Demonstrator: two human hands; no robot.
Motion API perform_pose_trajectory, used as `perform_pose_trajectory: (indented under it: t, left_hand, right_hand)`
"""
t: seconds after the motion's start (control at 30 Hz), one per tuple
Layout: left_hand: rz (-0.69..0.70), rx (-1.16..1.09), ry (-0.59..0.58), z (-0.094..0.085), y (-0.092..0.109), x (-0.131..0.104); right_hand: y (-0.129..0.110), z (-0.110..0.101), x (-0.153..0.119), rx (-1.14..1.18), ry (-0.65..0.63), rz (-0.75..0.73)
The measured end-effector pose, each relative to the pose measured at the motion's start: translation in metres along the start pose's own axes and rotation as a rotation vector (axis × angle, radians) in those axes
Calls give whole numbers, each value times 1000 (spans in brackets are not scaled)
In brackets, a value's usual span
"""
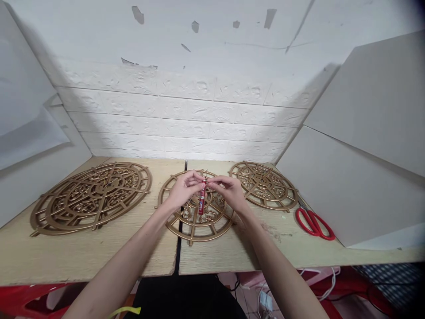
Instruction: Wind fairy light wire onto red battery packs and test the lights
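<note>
A slim red tube (201, 201) with white and blue print hangs upright over the middle gold openwork disc (193, 235). My left hand (186, 188) is closed on it, pinching near the top end between thumb and fingers. My right hand (229, 188) is also closed, thumb and forefinger pinched at the tube's top tip. What exactly those right fingertips grip is too small to tell. The disc has a ring-and-spoke frame with scrolled ornaments and lies flat on the table below both hands.
Several overlapping gold discs (56, 215) lie at the left, another gold disc (287, 188) at the right. Red-handled scissors (314, 223) rest by the right white panel (358, 190). A dark gap (178, 257) splits the wooden tabletop (156, 252). Cables (332, 283) hang below its front edge.
</note>
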State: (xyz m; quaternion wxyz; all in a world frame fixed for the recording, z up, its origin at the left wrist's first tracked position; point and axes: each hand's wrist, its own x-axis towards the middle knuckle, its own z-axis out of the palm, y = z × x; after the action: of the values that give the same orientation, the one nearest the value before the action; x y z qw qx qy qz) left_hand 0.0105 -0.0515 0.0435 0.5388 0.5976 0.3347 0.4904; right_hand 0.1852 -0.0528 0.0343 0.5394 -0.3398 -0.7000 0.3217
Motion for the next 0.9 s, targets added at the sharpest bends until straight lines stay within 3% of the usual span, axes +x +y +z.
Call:
perform_pose_trajectory:
  t: [0.17,0.33,0.47,0.63,0.9]
  left_hand:
    - [-79,-7,28,0,-5,2]
    - [-103,-35,109,3,-3,2]
    - [-91,-104,195,0,-3,3]
    - [-113,-219,323,-7,-8,7]
    - [-167,-450,395,-12,-5,11]
  right_hand:
    - [-3,-1,0,-373,-52,-286]
    - [-4,-3,1,-473,18,-300]
    - [-6,-5,2,-164,65,-126]
    - [-7,-7,4,352,228,112]
    - [-4,-11,7,588,263,126]
